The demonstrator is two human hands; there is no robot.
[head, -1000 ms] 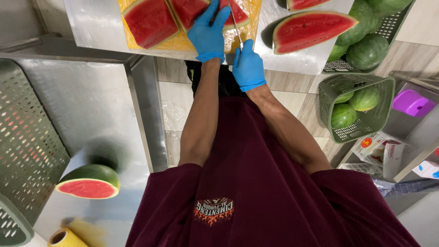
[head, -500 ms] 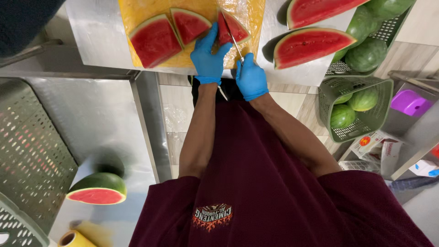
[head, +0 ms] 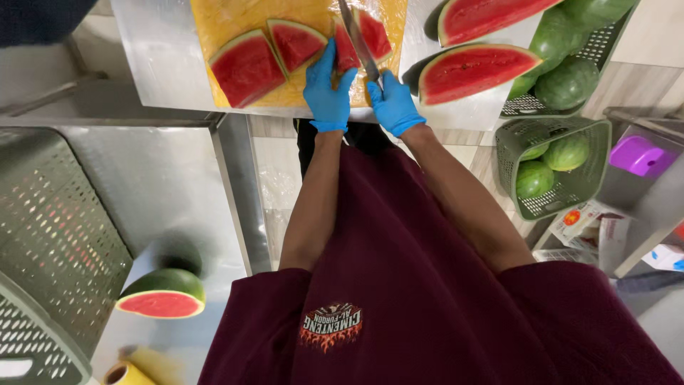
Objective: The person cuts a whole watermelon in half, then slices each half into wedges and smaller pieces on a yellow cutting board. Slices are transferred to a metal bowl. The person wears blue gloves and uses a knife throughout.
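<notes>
Both my hands wear blue gloves at the near edge of a yellow cutting board (head: 235,18) on a steel counter. My left hand (head: 328,89) presses on a watermelon wedge (head: 348,50). My right hand (head: 392,105) grips the handle of a long knife (head: 358,43), and the blade runs through the wedge, splitting off a slice (head: 375,34). Two more red wedges, one middle-sized (head: 296,43) and one large (head: 244,69), lie to the left on the board.
Two big cut watermelon pieces (head: 474,71) lie right of the board beside whole melons (head: 566,82). A green basket (head: 552,167) on the floor holds more melons. A half melon (head: 162,294) rests on the lower steel table by a perforated grey crate (head: 50,249).
The view has tilted, so the board and hands sit lower in frame. The knife blade now lies further into the wedge, and my left hand has shifted down onto the left part of it.
</notes>
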